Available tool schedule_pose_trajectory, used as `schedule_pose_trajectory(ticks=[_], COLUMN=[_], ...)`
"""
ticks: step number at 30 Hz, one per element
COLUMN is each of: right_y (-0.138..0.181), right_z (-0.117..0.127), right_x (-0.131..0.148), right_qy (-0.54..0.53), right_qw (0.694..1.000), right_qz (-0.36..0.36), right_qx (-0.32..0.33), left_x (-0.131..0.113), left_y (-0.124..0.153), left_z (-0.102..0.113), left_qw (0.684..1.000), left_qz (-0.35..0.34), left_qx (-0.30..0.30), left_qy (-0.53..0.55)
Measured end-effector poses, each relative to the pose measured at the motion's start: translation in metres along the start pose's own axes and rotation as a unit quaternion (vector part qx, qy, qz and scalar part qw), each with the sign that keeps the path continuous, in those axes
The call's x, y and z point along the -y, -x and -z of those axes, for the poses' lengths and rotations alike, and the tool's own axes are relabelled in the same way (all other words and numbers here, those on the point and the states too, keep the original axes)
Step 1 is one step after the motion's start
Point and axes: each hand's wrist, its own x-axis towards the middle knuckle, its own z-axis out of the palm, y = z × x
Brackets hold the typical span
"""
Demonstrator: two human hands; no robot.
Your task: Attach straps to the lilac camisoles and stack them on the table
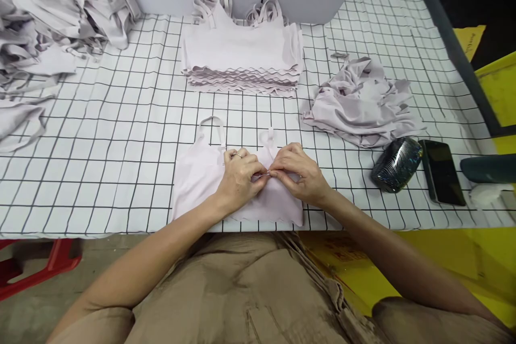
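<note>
The left hand [238, 176] and right hand [300, 173] cover the middle of the camisole [197, 177]; what their fingers [262, 174] pinch is too small to tell. The garment heap [36, 21] runs off the left edge.

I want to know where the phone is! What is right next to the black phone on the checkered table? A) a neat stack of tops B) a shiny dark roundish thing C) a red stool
B: the black phone lies right beside a shiny dark roundish thing, on the checkered table.

Bare grid table [121, 134] lies open left; folded stack [242, 59] blocks ahead, crumpled pile [358, 102] right.
</note>
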Motion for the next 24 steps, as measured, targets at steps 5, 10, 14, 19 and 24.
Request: schedule_pose_trajectory(ticks=[5, 10, 14, 19, 24], right_y=[0.0003, 0.0002, 0.0005, 0.002, 0.0025], right_z=[-0.0007, -0.0006, -0.0009, -0.0016, -0.0014], right_x=[-0.0006, 0.0004, 0.0003, -0.002, -0.0023], right_qy=[0.003, -0.004, 0.0, -0.002, 0.004], right_qw=[1.0, 1.0, 1.0, 1.0, 1.0], right_qz=[-0.004, -0.008, 0.004, 0.017, 0.026], right_qx=[0.001, -0.004, -0.006, -0.014, -0.017], left_x=[-0.0001, 0.0002, 0.0, -0.0001, 0.0006], left_y=[0.0001, 0.0002, 0.0004, 0.0004, 0.0003], left_z=[0.0009, 0.0007, 0.0002, 0.0003, 0.0005], left_qw=[1.0, 1.0, 1.0, 1.0, 1.0], left_qz=[0.004, 0.003, -0.002, 0.002, -0.001], left_qx=[0.008, 0.005, -0.003, 0.004, 0.003], left_qy=[-0.001, 0.002, 0.004, 0.001, 0.004])
